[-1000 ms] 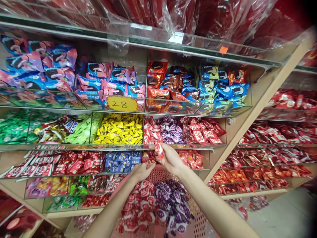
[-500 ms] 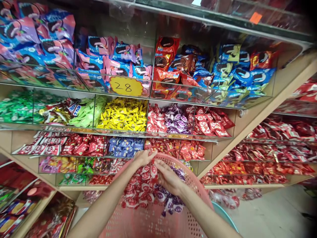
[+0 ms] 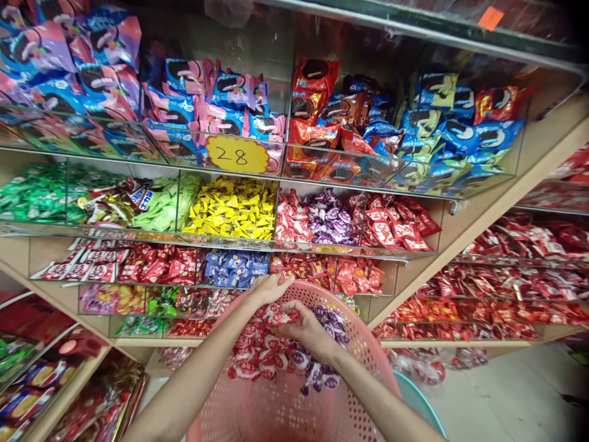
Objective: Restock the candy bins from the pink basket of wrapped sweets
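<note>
A pink perforated plastic basket [image 3: 368, 368] is tilted towards me below the shelves. Inside it lie red-and-white twist-wrapped candies [image 3: 253, 356] on the left and purple-and-white twist-wrapped candies [image 3: 317, 377] on the right. My left hand [image 3: 267, 291] is closed over the basket's far rim, its fingertips partly hidden. Within the basket, my right hand [image 3: 310, 331] reaches across the pile, thumb and fingers curled around a red-wrapped candy [image 3: 281, 317].
Shelves ahead hold yellow-wrapped candies [image 3: 232, 212], purple candies [image 3: 329, 218] and blue packets [image 3: 234, 268]. A yellow price tag marked 28 [image 3: 237, 155] hangs above. A teal basket [image 3: 416, 399] stands behind the pink one. More shelving [image 3: 501, 285] runs along the right.
My right hand has shifted slightly left and down into the red candies, its fingers reaching further across. My left hand stays on the rim. The view has moved slightly.
</note>
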{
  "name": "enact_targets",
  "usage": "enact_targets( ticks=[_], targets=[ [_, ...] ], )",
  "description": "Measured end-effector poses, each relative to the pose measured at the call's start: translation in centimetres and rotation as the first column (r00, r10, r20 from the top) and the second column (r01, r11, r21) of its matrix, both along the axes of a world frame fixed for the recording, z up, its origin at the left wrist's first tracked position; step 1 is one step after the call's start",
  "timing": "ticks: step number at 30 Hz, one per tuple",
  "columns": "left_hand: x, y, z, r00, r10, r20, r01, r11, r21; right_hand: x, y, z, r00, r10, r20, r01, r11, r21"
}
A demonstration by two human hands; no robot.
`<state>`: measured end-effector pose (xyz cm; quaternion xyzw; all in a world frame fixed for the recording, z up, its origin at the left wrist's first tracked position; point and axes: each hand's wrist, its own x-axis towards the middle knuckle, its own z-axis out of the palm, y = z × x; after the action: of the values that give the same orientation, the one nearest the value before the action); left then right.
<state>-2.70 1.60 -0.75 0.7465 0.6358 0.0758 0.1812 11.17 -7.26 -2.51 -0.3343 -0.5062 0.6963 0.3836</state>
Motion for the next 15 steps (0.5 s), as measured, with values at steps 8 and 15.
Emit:
enact_targets(
  ticks=[8,15],
  targets=[
    [0.0,0.1,0.0,1.0,-0.025,-0.002,0.025,1.0,-0.012,-1.4,0.2,-1.5,0.782,-0.358,0.51,-0.055,0.776,0.629],
    [-0.2,0.2,0.3,0.999,-0.034,0.003,0.034,0.999,-0.033,-5.0,0.6,-1.9,0.621,-0.522,0.585,-0.166,0.642,0.749]
  ],
)
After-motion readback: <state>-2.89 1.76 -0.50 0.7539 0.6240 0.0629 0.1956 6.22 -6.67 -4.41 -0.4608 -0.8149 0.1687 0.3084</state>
